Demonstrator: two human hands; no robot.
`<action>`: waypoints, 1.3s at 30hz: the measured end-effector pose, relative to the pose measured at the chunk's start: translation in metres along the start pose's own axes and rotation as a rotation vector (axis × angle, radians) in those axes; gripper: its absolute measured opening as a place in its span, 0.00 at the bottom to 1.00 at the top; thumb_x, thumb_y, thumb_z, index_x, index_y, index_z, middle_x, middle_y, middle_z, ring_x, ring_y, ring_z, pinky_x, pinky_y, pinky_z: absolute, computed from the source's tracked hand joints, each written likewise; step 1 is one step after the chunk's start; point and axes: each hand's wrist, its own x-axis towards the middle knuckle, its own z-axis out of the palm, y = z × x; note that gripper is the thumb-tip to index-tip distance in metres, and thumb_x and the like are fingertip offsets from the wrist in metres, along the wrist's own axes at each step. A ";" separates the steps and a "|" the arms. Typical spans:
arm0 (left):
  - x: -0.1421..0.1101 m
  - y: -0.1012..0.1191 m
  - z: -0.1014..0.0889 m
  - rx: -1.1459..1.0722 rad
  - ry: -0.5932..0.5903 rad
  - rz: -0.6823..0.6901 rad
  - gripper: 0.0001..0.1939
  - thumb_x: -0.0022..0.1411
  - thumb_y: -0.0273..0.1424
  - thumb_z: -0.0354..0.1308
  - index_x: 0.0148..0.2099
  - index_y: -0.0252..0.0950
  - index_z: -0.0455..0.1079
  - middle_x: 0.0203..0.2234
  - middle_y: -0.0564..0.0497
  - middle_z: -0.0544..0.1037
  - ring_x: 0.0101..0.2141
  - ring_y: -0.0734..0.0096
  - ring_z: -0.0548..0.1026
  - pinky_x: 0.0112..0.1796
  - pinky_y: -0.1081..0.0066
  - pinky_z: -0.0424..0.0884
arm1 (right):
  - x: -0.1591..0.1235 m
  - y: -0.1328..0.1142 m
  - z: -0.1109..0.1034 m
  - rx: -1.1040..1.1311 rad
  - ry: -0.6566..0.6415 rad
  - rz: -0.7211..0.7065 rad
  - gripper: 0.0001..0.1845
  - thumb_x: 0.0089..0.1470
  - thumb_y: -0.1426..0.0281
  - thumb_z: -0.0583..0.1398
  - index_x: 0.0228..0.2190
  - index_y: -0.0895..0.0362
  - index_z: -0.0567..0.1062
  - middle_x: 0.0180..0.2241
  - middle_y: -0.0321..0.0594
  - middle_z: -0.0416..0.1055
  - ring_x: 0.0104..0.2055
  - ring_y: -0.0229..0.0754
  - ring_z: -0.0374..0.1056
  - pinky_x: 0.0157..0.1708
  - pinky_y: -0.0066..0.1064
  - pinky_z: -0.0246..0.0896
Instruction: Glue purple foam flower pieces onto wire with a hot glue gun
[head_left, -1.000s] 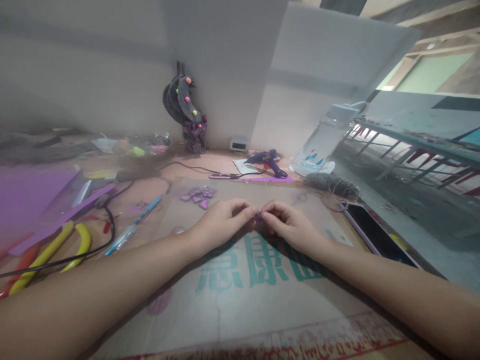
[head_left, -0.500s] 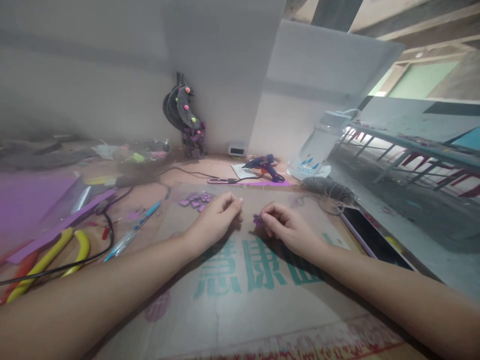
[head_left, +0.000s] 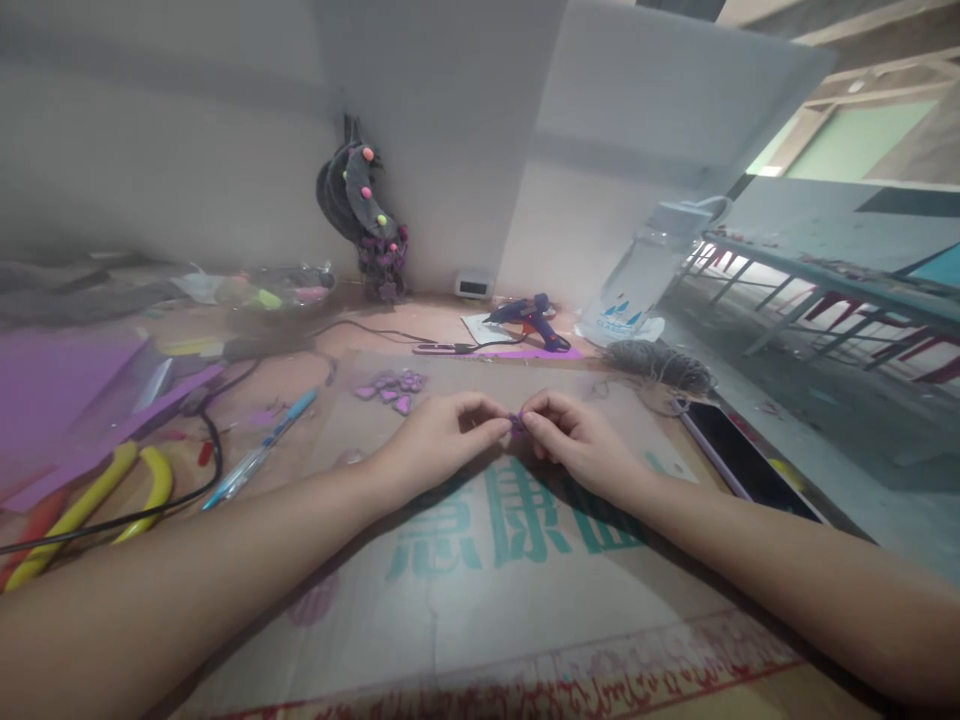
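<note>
My left hand (head_left: 442, 435) and my right hand (head_left: 574, 440) meet fingertip to fingertip over a cardboard sheet (head_left: 510, 590) with green printed characters. Both pinch a tiny purple piece (head_left: 515, 424) between thumb and forefinger. A small heap of purple cut-out shapes (head_left: 391, 387) lies on the cardboard just beyond my left hand. Both forearms rest low over the sheet.
A blue glue gun (head_left: 529, 318) with its cord lies at the back. Yellow-handled pliers (head_left: 112, 490), a blue pen (head_left: 262, 450) and purple foam sheets (head_left: 52, 390) sit on the left. A phone (head_left: 739, 460), a twine bundle (head_left: 656, 365) and a water bottle (head_left: 641, 275) are on the right.
Half a second ago my left hand was off the piece and only the right held it. Now the left fingers have closed back onto it.
</note>
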 end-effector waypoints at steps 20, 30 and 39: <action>-0.002 0.001 -0.001 0.073 -0.046 0.039 0.11 0.62 0.37 0.55 0.39 0.39 0.76 0.34 0.54 0.81 0.35 0.68 0.77 0.37 0.72 0.68 | 0.001 0.001 0.000 -0.119 0.025 -0.101 0.10 0.57 0.65 0.57 0.28 0.57 0.71 0.24 0.34 0.70 0.24 0.35 0.63 0.26 0.26 0.58; -0.002 0.004 -0.001 0.018 -0.040 0.030 0.13 0.63 0.39 0.54 0.40 0.37 0.75 0.34 0.52 0.81 0.36 0.68 0.77 0.38 0.71 0.68 | 0.001 0.003 -0.001 -0.157 0.028 -0.119 0.10 0.57 0.65 0.56 0.29 0.57 0.72 0.26 0.35 0.71 0.26 0.35 0.64 0.27 0.27 0.59; 0.001 0.000 -0.002 0.034 0.020 0.025 0.13 0.64 0.40 0.53 0.37 0.36 0.74 0.31 0.53 0.80 0.33 0.68 0.75 0.35 0.71 0.67 | 0.000 0.001 -0.002 -0.081 -0.014 -0.086 0.12 0.59 0.63 0.56 0.29 0.58 0.72 0.26 0.36 0.72 0.25 0.34 0.64 0.25 0.26 0.58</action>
